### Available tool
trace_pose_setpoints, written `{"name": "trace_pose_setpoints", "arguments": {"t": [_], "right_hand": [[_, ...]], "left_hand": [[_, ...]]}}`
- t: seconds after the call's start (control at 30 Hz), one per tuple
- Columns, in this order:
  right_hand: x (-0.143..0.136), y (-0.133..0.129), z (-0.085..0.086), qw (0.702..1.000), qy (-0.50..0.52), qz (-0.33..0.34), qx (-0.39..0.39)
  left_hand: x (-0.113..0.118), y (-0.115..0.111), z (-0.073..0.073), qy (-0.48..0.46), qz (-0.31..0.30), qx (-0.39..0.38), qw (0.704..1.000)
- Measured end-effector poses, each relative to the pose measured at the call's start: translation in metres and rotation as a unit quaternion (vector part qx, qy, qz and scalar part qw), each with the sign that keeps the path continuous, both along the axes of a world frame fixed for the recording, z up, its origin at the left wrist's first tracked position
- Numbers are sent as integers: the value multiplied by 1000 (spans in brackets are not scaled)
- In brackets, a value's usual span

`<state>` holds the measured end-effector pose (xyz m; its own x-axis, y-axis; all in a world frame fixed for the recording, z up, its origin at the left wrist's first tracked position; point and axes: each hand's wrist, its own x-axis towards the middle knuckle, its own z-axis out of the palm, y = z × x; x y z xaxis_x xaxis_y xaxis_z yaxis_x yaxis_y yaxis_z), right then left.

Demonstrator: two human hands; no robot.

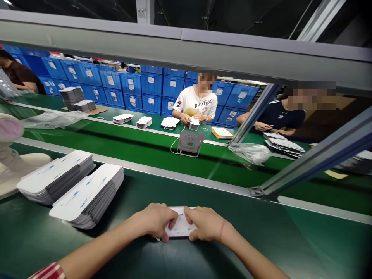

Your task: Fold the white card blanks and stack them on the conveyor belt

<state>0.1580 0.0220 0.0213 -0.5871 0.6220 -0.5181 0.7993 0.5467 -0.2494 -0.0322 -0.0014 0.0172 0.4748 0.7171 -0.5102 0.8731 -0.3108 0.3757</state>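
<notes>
A small stack of white sheets with rounded corners and blue print (179,225) lies on the green table in front of me. My left hand (158,221) grips its left end, fingers curled over the far side and thumb at the near edge. At the right end my right hand (205,223) clasps it the same way, with a thin reddish band on the wrist. The stack's dark lower edge shows between my hands; how many layers it has I cannot tell. To the left stand two taller stacks of similar sheets, a nearer stack (90,190) and a farther stack (59,172).
A pale fan-like device (11,155) stands at the far left. Beyond a metal rail runs a green conveyor (139,149) with a grey fan (191,142) near it. Co-workers sit across, handling sheets. A slanted metal post (302,166) rises at right; blue bins (151,91) line the back.
</notes>
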Motion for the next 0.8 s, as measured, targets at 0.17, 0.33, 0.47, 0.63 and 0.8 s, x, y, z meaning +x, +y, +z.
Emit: {"name": "trace_pose_setpoints", "arguments": {"t": [0.17,0.33,0.47,0.63,0.8], "right_hand": [[-12,7,-4,1000,3,11,-20],[7,8,-9,994,92,30,-53],[32,-14,-9,982,183,-14,-37],[42,-47,-16,966,244,-82,39],[31,-52,-30,950,289,-70,95]], "left_hand": [[-2,0,-4,-24,13,-4,1000],[-15,-2,-4,-95,7,-21,995],[-33,-9,-1,-144,30,-32,989],[-42,-26,0,-132,90,14,987],[-31,-35,-3,-120,88,48,988]]}}
